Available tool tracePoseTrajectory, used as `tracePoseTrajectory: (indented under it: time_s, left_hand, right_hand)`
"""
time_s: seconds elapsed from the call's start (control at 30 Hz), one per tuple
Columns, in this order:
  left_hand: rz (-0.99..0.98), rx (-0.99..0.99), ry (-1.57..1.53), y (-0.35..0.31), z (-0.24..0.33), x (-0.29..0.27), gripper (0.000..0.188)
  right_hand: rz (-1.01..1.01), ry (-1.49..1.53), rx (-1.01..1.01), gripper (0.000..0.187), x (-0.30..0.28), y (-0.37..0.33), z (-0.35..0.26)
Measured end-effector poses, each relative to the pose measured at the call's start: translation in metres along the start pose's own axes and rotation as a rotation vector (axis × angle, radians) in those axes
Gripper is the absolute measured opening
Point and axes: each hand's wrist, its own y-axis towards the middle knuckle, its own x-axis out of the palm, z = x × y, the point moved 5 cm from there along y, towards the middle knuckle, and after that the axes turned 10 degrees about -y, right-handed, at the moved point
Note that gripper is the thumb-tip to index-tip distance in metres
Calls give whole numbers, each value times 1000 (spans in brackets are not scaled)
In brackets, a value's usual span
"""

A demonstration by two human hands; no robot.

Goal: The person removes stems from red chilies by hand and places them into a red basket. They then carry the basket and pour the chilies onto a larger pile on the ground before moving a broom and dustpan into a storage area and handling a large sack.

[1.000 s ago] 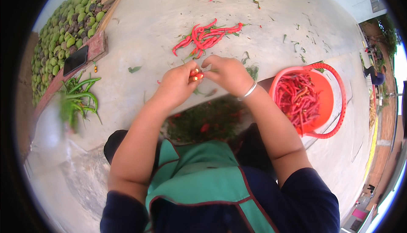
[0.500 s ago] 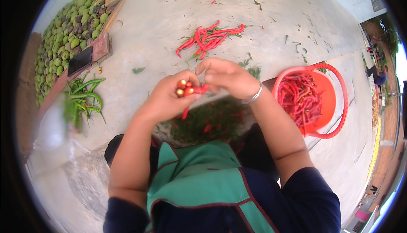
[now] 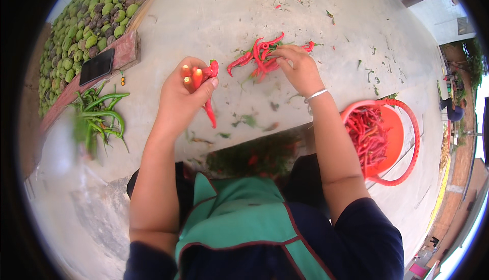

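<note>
My left hand [image 3: 187, 89] is closed around several red chili peppers [image 3: 196, 77], whose pale cut ends stick up out of the fist. One of them still has a green stem cap and hangs down between thumb and fingers. My right hand [image 3: 298, 68], with a silver bangle at its wrist, reaches over a loose pile of red chili peppers [image 3: 248, 58] on the concrete. Its fingertips are at the pile's right side, thumb and fingers apart, and nothing is seen lifted by them.
An orange-red basket [image 3: 404, 142] with a looped handle holds many red chilies at right. Green chilies [image 3: 106, 113] lie at left, by a dark phone [image 3: 97, 67] on a ledge. Behind is a heap of green round fruits [image 3: 76, 45]. A blurred dark container [image 3: 254, 155] with green scraps stands before my lap.
My right hand has left the peppers in my left hand and moved out to the pile. My left hand has shifted left and up, still holding its bunch.
</note>
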Motion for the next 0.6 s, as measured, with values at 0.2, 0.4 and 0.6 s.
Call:
tracePoseTrajectory:
  time_s: [0.2,0.4,0.6]
  left_hand:
    - [-11,-32,-3,13,-3,11,15]
    - [26,9,35,17,-12,11,17]
    - [-73,-220,-36,-1,-7,32,20]
  right_hand:
    - [-224,-427,195,24,43,20,58]
    - [-140,-276,168,13,40,-29,12]
    - [-64,-206,71,15,29,-43,6]
